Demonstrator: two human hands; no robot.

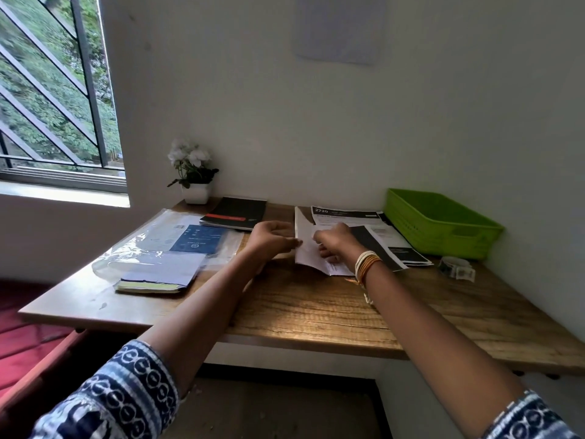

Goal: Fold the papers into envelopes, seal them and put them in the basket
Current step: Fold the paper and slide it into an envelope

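The surface (316, 308) is wood with a strong grain and a dull sheen near its front edge. The basket (443, 223) is glossy green plastic with slotted walls. The paper (305, 245) is thin, white and matt, creased. A clear plastic sleeve (148, 239) shines and wrinkles. The notebook (235, 212) has a matt black cover. The bangles (367, 264) look glossy. The sleeves (126, 397) are printed cloth. The pot (196, 193) is smooth and white.

Both hands on white paper (305, 245): left hand (273, 237) pinches its edge, right hand (335, 240) presses on top; green basket (440, 224) nearby, far right of desk (316, 305).
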